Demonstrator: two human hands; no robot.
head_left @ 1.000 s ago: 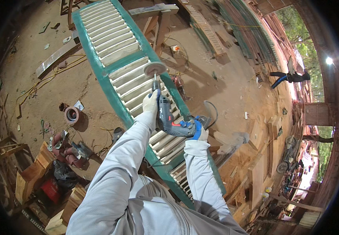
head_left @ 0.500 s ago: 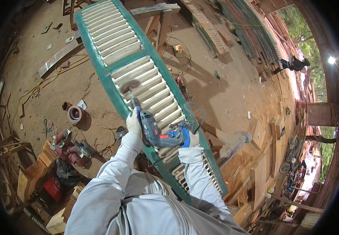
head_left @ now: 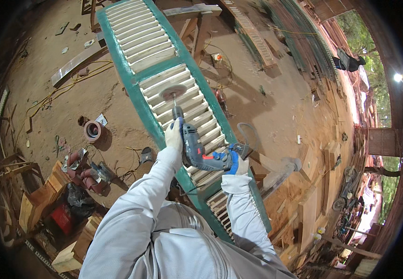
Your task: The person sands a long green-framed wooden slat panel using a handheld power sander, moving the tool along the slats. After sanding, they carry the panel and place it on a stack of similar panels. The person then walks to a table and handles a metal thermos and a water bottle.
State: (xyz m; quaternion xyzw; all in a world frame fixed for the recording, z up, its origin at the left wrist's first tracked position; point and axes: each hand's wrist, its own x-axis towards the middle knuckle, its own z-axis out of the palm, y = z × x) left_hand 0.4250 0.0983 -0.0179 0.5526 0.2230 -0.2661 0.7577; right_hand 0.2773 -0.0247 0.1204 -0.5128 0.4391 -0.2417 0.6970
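A blue-black power drill [head_left: 193, 143] is in both my hands, over a long louvered shutter [head_left: 156, 73] with a green frame and pale slats. Near the chuck, my gloved left hand [head_left: 174, 135] is closed round the drill's front. My right hand [head_left: 237, 161], in a white and blue glove, grips the rear handle. A round reddish sanding disc [head_left: 173, 92], blurred by motion, is fitted to the drill and lies over the slats of the middle section. Whether it touches them I cannot tell. A dark cord loops beside my right hand.
A wooden trestle [head_left: 196, 32] stands beside the shutter's far end. Left on the dirt floor lie a brown abrasive roll [head_left: 92, 131], yellow cords [head_left: 73, 83] and torn reddish sheets [head_left: 90, 179]. Another slatted panel [head_left: 252, 35] and timber [head_left: 309, 209] lie right; a person [head_left: 349, 63] is far right.
The drill and both hands have shifted right over the shutter. The disc now sits nearer the middle of the slats. The whole view has also shifted slightly.
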